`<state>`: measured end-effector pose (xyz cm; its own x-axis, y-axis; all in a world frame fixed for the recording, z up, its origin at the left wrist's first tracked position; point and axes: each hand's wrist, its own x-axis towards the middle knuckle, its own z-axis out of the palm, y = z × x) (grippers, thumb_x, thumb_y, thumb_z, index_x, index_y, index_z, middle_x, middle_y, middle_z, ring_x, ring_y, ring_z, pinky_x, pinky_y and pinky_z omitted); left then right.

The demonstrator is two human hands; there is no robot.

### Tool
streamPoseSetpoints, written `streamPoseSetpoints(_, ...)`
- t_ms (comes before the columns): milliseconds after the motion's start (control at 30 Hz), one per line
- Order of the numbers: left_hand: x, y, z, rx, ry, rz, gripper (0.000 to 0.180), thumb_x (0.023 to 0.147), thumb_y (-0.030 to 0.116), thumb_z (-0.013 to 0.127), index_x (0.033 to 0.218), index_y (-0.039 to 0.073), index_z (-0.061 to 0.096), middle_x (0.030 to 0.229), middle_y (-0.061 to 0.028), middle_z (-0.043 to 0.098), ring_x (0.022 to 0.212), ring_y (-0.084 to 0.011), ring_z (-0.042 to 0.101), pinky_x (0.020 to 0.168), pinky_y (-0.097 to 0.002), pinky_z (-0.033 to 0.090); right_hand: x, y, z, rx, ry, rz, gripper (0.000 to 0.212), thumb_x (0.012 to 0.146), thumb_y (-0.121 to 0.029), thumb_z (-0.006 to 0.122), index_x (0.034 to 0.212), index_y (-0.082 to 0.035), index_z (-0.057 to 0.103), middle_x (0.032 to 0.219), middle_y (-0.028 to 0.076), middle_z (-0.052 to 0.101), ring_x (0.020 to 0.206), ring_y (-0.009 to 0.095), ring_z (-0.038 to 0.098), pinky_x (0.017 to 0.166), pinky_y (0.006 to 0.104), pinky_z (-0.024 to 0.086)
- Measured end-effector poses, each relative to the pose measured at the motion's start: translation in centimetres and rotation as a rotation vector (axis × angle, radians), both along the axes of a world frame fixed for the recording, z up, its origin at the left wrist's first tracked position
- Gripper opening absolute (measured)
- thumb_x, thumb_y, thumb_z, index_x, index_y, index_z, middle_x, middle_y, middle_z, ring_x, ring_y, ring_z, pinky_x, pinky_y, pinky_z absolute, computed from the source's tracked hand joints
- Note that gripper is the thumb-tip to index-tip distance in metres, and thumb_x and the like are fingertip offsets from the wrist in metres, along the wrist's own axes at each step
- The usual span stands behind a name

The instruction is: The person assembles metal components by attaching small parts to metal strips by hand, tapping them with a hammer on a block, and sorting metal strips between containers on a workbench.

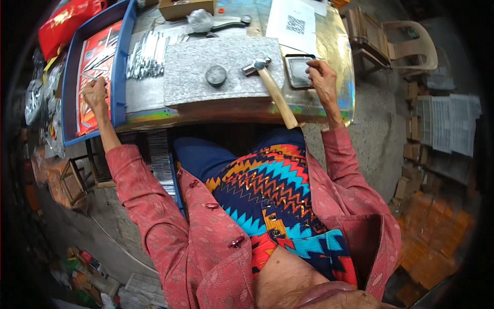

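Observation:
My left hand [96, 93] is inside the long blue tray [119, 87] at the left, fingers curled together beside thin silvery metal rods [105, 55] on a red printed sheet. Whatever those fingers grip is too small to name. Over the small dark-rimmed tray [300, 70] at the right, my right hand [323, 77] has its fingers pinched together; what is between them is hidden. Between the hands lies a grey stone slab [190, 77] bearing a small round dark metal piece [216, 75]. A hammer [272, 90] rests with its head on the slab and its wooden handle toward me.
A bundle of thin metal rods [146, 56] lies between tray and slab. Behind are a dark-handled tool [226, 24], a clear plastic bag [199, 21], a cardboard box [185, 7] and a white printed sheet [290, 26]. A plastic chair [411, 49] stands beyond the table's right edge.

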<state>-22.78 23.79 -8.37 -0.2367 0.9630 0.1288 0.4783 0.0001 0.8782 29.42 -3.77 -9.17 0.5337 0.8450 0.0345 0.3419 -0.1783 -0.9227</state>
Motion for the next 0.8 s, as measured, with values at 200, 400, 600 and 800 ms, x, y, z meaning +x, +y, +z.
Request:
streamPoseSetpoints(200, 6.0, -6.5, 6.0, 0.145, -0.557, -0.112, 0.009, 0.073, 0.002, 0.060, 0.077, -0.004, 0.056, 0.063, -0.0076, 0.055, 0.049, -0.0121, 0.049, 0.041, -0.0216, 0.037, 1.8, 0.3, -2.7, -0.083, -0.478, 0.046, 0.018, 0.078, -0.010, 0.048, 0.089, 0.001, 0.058, 0.080, 0.018, 0.062, 0.075, 0.031, 0.061, 0.068, 0.0361, 0.047)
streamPoseSetpoints(400, 10.8, -13.9, 8.2, -0.048, -0.736, -0.462, 0.008, 0.079, 0.003, 0.057, 0.087, -0.001, 0.056, 0.074, -0.0099, 0.059, 0.058, -0.0133, 0.053, 0.048, -0.0217, 0.042, 2.0, -0.1, -3.2, -0.025, -0.698, 0.074, 0.014, 0.078, -0.009, 0.053, 0.087, 0.000, 0.059, 0.085, 0.017, 0.059, 0.076, 0.030, 0.060, 0.068, 0.0356, 0.047)
streamPoseSetpoints(600, 14.0, -17.0, 6.1, -0.191, -0.767, -0.645, 0.008, 0.081, 0.002, 0.055, 0.090, 0.002, 0.053, 0.084, -0.0110, 0.058, 0.063, -0.0114, 0.053, 0.051, -0.0216, 0.043, 2.0, -0.6, -3.2, -0.062, -0.854, 0.254, 0.010, 0.075, -0.007, 0.057, 0.082, -0.002, 0.053, 0.078, 0.015, 0.055, 0.072, 0.033, 0.056, 0.063, 0.0389, 0.045)
streamPoseSetpoints(800, 17.6, -19.7, 7.0, -0.271, -0.751, -0.608, 0.013, 0.076, 0.002, 0.062, 0.087, -0.001, 0.056, 0.073, -0.0068, 0.059, 0.057, -0.0098, 0.053, 0.046, -0.0194, 0.043, 2.3, 0.2, -3.5, -0.009, -1.055, 0.356, 0.007, 0.072, -0.003, 0.051, 0.076, 0.001, 0.047, 0.070, 0.019, 0.050, 0.068, 0.036, 0.055, 0.057, 0.0405, 0.046)
